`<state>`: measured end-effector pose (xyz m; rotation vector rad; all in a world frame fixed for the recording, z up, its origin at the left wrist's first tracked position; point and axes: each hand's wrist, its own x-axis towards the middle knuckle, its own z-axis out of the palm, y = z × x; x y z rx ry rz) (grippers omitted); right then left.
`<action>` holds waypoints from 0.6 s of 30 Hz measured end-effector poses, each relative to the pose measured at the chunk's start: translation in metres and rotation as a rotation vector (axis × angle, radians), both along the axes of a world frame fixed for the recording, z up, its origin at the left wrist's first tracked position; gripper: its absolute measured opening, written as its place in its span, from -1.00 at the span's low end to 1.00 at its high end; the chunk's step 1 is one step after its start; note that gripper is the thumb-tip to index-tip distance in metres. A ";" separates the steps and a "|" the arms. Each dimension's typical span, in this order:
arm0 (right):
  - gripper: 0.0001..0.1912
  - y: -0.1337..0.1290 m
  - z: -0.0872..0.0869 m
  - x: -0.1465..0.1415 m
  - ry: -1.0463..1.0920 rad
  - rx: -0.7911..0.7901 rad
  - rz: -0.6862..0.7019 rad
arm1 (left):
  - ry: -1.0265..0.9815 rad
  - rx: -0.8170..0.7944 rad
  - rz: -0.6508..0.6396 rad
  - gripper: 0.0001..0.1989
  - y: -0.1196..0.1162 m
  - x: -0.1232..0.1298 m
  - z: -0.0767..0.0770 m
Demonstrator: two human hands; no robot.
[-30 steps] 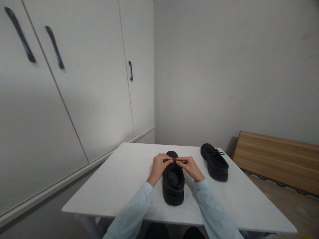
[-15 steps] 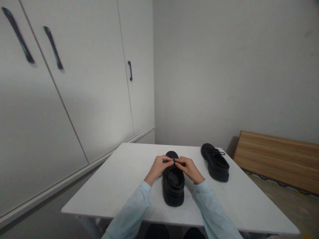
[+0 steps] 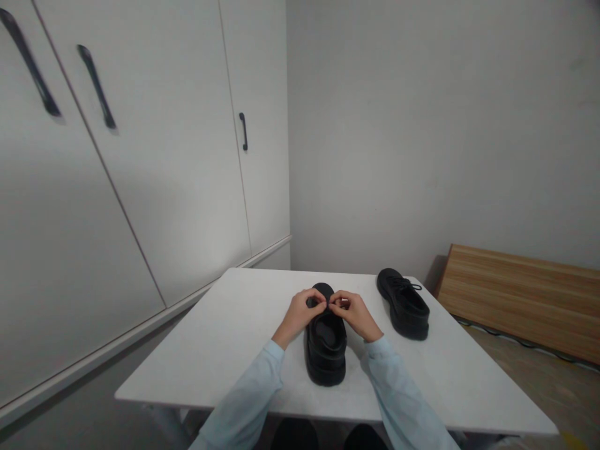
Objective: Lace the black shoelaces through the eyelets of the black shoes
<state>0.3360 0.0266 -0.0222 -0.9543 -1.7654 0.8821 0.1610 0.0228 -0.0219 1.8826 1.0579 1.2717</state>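
Note:
A black shoe (image 3: 327,362) stands on the white table (image 3: 225,356), heel toward me and toe pointing away. Above its lacing area, my left hand (image 3: 302,310) is pinched at the fingertips, and my right hand (image 3: 354,312) is pinched close beside it. What the fingers hold is too small to make out. The hands cover the laces and part of the toe. To the right lies a second black shoe (image 3: 410,319), its laces tied in a bow.
White cabinets (image 3: 187,156) with dark handles stand at the left, and a grey wall (image 3: 422,125) rises behind the table. A wooden board (image 3: 520,300) leans near the wall at the right.
The fingertips of both hands have shifted slightly over the lacing area, and the dark piece seen between them is now hidden. The view has moved a little; both shoes stay in place.

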 end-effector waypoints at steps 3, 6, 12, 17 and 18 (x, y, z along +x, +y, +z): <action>-0.82 -0.001 0.001 -0.001 0.045 -0.029 0.014 | -0.014 0.020 0.013 -0.91 0.001 0.001 -0.002; -0.79 -0.001 0.002 -0.001 0.066 -0.045 0.028 | -0.027 0.023 0.018 -0.91 0.001 0.003 -0.002; -0.77 0.000 0.002 -0.002 0.083 -0.063 0.032 | -0.062 -0.017 0.003 -0.90 0.001 0.005 -0.002; -0.79 0.000 0.003 -0.001 0.086 -0.098 0.029 | -0.115 -0.077 0.008 -0.90 0.005 0.005 -0.005; -0.80 -0.001 0.004 0.000 0.093 -0.106 0.026 | -0.128 -0.089 0.009 -0.89 0.005 0.004 -0.005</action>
